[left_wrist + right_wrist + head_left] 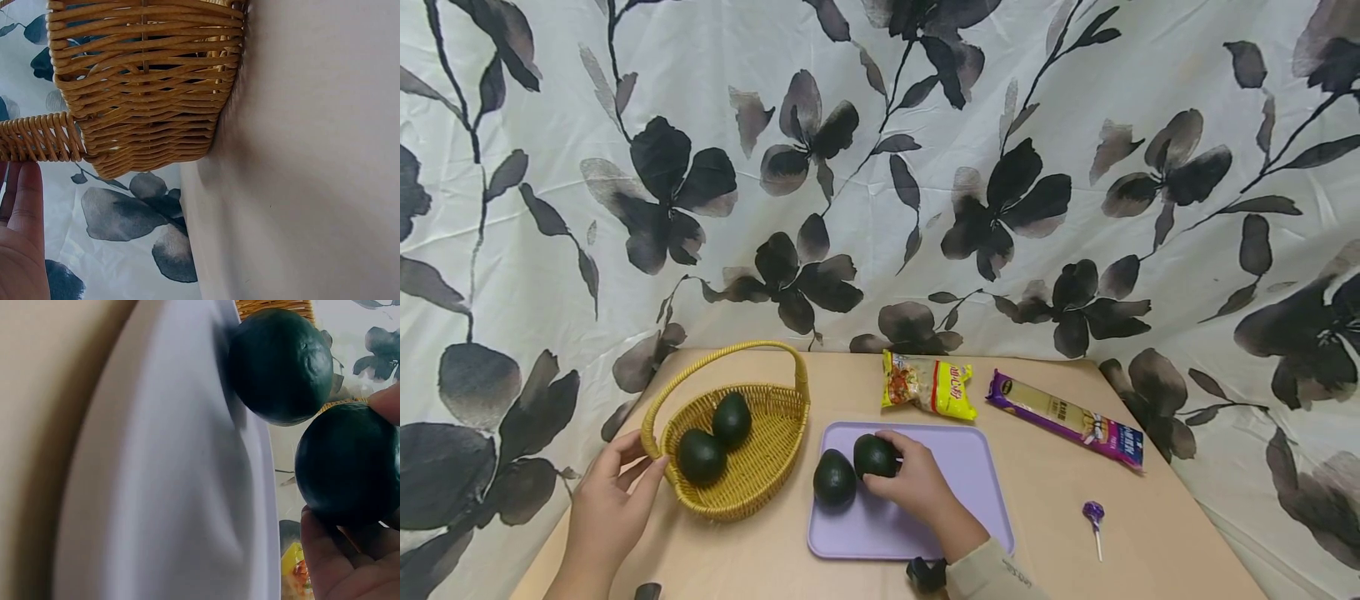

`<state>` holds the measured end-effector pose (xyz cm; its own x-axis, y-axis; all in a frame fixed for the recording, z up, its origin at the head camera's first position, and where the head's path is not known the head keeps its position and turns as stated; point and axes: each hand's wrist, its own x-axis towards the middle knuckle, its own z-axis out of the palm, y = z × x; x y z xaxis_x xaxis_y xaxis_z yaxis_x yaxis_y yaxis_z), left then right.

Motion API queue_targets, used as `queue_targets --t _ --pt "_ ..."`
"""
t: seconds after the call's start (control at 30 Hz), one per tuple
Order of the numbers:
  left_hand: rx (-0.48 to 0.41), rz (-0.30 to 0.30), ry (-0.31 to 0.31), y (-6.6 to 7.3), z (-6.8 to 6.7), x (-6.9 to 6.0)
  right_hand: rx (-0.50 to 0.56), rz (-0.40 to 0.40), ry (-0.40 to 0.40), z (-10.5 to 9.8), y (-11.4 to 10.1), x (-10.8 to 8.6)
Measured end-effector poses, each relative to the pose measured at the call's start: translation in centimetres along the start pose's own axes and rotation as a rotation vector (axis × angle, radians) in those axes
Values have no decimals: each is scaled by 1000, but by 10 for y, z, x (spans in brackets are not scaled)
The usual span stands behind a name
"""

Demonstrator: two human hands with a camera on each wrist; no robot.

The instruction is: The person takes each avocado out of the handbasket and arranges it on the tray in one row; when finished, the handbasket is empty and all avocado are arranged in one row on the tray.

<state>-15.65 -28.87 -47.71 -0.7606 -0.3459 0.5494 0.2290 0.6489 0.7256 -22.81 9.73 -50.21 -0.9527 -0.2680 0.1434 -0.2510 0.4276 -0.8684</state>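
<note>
Pale sleeve (996,577) nearest, the right hand (917,483) curls partway round a glossy, dark green avocado (872,456), held above the lilac tray (917,542). Its long axis seems to run sideways, one end hidden by fingers. Beside it, a second avocado (834,481) points its narrower end away from the person. The left hand (613,508) pinches the basket handle (802,379).

Your left hand (24,244) touches the handle (39,137) near where it joins the basket (150,128); table (312,150) fills right side, floral cloth (122,212) behind.
</note>
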Motion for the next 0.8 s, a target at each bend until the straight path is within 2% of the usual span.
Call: queue_targets --t 0.33,0.8 --pt "-7 -11 3 0 0 -1 -109 22 -7 4 11 -6" --pt "-15 2 0 -4 0 0 -121 46 -37 8 14 -12"
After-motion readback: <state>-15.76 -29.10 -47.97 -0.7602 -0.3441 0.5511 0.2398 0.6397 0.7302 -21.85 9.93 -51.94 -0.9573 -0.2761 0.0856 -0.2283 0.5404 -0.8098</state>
